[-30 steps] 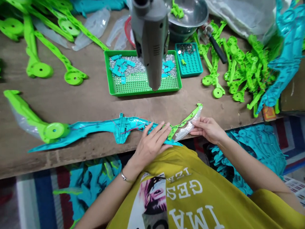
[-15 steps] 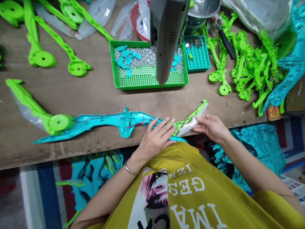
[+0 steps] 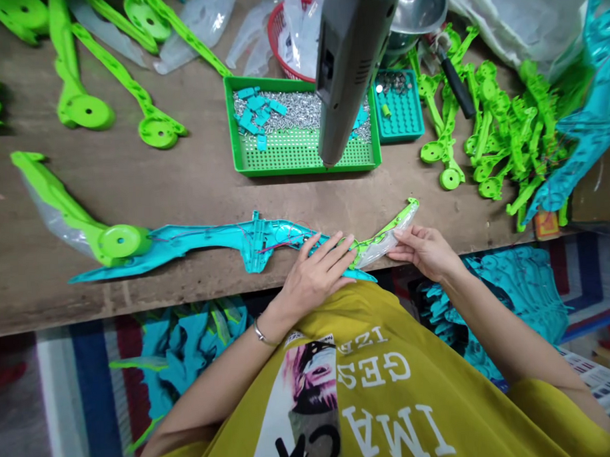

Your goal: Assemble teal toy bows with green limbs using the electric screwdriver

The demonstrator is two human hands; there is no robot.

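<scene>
A long blue plastic part with thin red wires lies along the table's front edge. On its left end sits a green arm with a round hub and a clear piece. My left hand lies flat over the blue part's right end, fingers stretched out, partly covering the joint with a small green arm. Between thumb and fingers, my right hand pinches a clear plastic piece, which lies along the lower side of that small green arm.
A grey electric screwdriver hangs over a green tray of screws and blue pieces. Beside it are a teal tray, a red basket, a metal bowl and black-handled pliers. Green parts are piled right.
The clear piece now sits closer against the small green arm. Both hands have kept nearly the same pose, while the whole view has shifted slightly.
</scene>
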